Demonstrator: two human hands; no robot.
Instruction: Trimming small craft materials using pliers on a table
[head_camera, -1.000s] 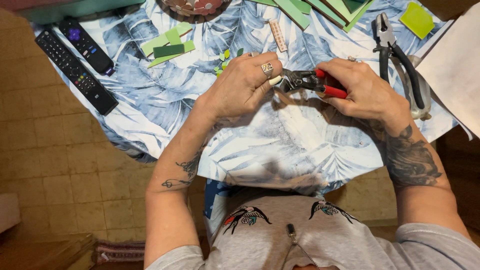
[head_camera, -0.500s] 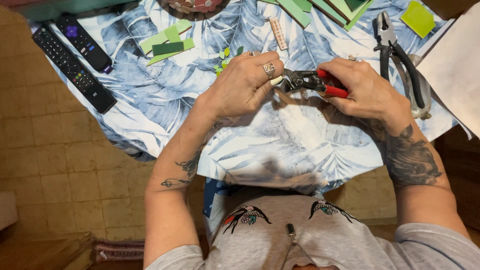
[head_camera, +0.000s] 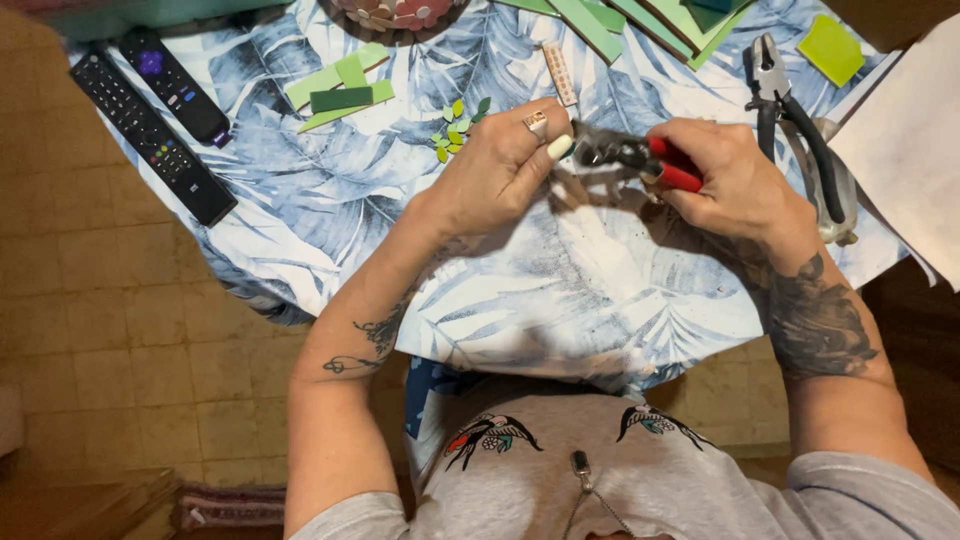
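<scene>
My right hand (head_camera: 735, 185) grips red-handled nippers (head_camera: 640, 160) over a table covered with a blue leaf-print cloth (head_camera: 560, 290). The tool's dark jaws point left toward my left hand (head_camera: 500, 165). That hand's fingertips pinch at the jaws; whatever small piece sits between them is hidden. A cluster of small green leaf-shaped pieces (head_camera: 455, 125) lies just left of my left hand. Green strips (head_camera: 340, 90) lie farther left.
Two black remote controls (head_camera: 150, 125) lie at the table's left edge. Black-handled pliers (head_camera: 795, 110) rest to the right beside a white sheet (head_camera: 905, 150). Long green strips (head_camera: 640, 20), a green square tile (head_camera: 830, 45) and a small beige bar (head_camera: 560, 72) lie at the back. Tiled floor (head_camera: 120, 340) lies below.
Both hands hold almost the same pose; the nippers and fingertips shifted only slightly.
</scene>
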